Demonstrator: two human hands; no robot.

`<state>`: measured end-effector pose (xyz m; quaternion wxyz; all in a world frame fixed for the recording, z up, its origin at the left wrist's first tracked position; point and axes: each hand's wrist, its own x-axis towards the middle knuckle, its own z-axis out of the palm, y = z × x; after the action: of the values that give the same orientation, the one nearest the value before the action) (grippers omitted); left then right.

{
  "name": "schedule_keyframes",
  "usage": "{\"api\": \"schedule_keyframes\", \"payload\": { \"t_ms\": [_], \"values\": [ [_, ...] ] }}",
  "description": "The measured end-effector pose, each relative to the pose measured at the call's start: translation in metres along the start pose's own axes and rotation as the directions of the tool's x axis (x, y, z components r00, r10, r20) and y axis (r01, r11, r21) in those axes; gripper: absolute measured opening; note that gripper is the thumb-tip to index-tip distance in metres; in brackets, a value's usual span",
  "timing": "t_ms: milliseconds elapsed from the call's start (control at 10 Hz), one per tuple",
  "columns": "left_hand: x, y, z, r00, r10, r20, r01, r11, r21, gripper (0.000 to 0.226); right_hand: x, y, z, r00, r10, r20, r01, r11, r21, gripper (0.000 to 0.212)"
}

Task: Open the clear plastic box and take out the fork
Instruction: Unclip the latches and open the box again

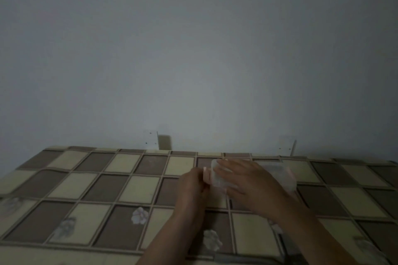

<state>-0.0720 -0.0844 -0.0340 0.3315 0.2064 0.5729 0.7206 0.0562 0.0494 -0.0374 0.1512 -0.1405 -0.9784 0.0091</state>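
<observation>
A clear plastic box with pale pink latches lies on the checked tablecloth, right of centre. My right hand rests flat on its lid, covering most of it. My left hand is at the box's left end, fingers closed on the pink side latch. The lid looks closed. The view is dim and blurred, and I cannot see a fork through the plastic.
The table stands against a plain grey-white wall. Two small white wall plates sit just above its far edge. Flower prints dot the near squares of the cloth.
</observation>
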Motion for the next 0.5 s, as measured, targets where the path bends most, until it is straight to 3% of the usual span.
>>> {"api": "schedule_keyframes", "payload": {
  "t_ms": [100, 200, 300, 400, 500],
  "values": [
    [0.007, -0.012, 0.003, 0.996, 0.091, 0.006, -0.091, 0.988, 0.122, 0.021, 0.0, 0.001, 0.002, 1.0, -0.005, -0.008, 0.005, 1.0, -0.02, 0.052],
    [0.013, -0.018, 0.003, 0.992, 0.119, 0.04, -0.123, 0.987, 0.104, 0.025, 0.0, 0.002, 0.001, 1.0, 0.004, -0.001, -0.004, 1.0, -0.021, 0.051],
    [0.013, -0.019, 0.006, 0.975, 0.207, 0.081, -0.219, 0.957, 0.191, 0.031, 0.0, 0.002, 0.001, 1.0, 0.019, 0.019, -0.018, 0.999, -0.034, 0.053],
    [0.013, -0.023, 0.006, 0.953, 0.287, 0.094, -0.301, 0.927, 0.223, 0.028, 0.0, 0.001, 0.0, 0.999, 0.023, 0.035, -0.021, 0.999, -0.041, 0.053],
    [0.014, -0.025, 0.005, 0.956, 0.285, 0.067, -0.292, 0.935, 0.202, 0.025, 0.001, -0.001, -0.002, 0.999, 0.031, 0.043, -0.03, 0.999, -0.029, 0.053]
  ]
}}
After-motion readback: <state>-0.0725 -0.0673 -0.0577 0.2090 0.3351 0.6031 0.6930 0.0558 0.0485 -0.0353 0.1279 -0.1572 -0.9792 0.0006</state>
